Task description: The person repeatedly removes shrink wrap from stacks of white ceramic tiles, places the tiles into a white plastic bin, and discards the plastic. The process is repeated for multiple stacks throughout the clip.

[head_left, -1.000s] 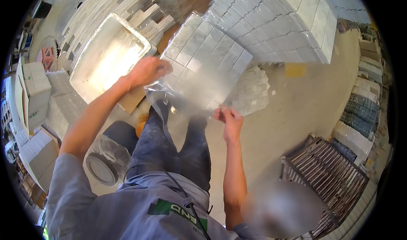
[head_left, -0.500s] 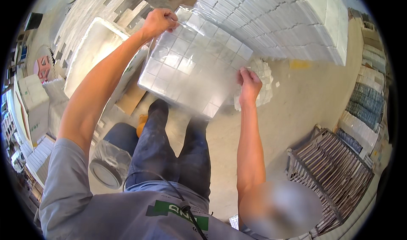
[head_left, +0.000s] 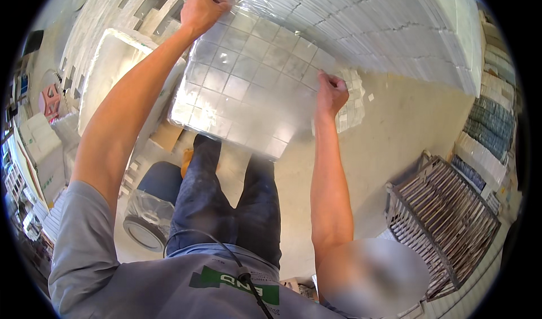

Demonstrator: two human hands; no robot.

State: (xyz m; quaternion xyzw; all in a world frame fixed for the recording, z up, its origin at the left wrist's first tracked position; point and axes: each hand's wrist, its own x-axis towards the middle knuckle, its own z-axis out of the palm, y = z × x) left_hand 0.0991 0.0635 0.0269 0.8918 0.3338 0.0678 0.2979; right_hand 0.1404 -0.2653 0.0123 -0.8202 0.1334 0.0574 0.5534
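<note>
A white tub [head_left: 113,59] and tile stack [head_left: 361,25] flank our square-tiled sheet [head_left: 254,65]. Our left hand [head_left: 202,13] and right hand [head_left: 331,94] pinch its glossy film [head_left: 240,6].

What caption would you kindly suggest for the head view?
Left hand and right hand at opposite sides of a film-covered tile sheet.

Tile sheet [head_left: 248,76] out in front: left hand [head_left: 204,10] at its far-left corner, right hand [head_left: 331,95] at its right edge. Tub [head_left: 101,76] left of sheet, stool [head_left: 49,100] left of tub. Tile stack [head_left: 361,25] beyond sheet, to the right. Mosaic piece [head_left: 354,102] on floor [head_left: 406,110], beside right hand. Crate [head_left: 443,223] right of right forearm [head_left: 332,189]. Bucket [head_left: 144,233] left of 2 legs [head_left: 206,206].
</note>
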